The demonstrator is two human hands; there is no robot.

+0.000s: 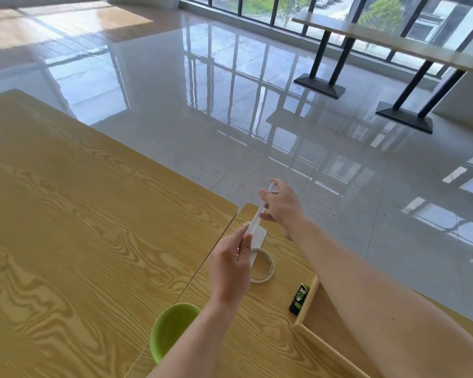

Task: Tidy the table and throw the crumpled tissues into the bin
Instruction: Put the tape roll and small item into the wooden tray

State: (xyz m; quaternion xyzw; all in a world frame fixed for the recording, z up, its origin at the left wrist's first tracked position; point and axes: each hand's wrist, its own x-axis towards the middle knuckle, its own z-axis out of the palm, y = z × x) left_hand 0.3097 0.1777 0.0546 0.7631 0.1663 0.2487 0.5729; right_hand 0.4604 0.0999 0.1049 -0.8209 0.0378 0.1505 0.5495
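Note:
A thin white strip-like object (258, 216) is held above the wooden table (79, 214) by both hands. My left hand (231, 266) pinches its near end. My right hand (281, 207) grips its far end with curled fingers. A flat white piece (258, 237) hangs or lies right under the strip. Below it a roll of white tape (262, 266) lies flat on the table. No crumpled tissue and no bin are in view.
A green bowl (170, 328) stands near the front edge, partly behind my left forearm. A small black-and-green packet (299, 298) lies beside an open wooden box (328, 347) at the right. Past the table edge is glossy tiled floor, with other tables (393, 42) by the windows.

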